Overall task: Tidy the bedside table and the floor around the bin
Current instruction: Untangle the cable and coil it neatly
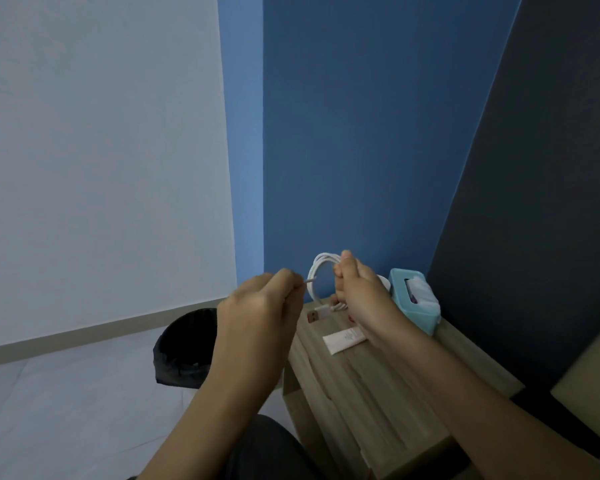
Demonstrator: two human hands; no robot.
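A white charging cable [317, 271] is coiled into a loop above the wooden bedside table [378, 393]. My right hand [357, 292] grips the coil at its top right. My left hand [260, 310] pinches the cable's thin free end, just left of the loop. The cable's USB plug [315, 315], orange inside, hangs below the coil near the table's far edge. A white tube [343, 339] lies flat on the tabletop under my right wrist. A black-lined bin [184, 348] stands on the floor left of the table, partly hidden by my left arm.
A teal tissue box [414, 299] sits at the table's back right against the dark headboard [534, 237]. A small white round object [383, 280] shows behind my right hand. Blue wall is behind the table. Pale floor [66, 410] spreads left of the bin.
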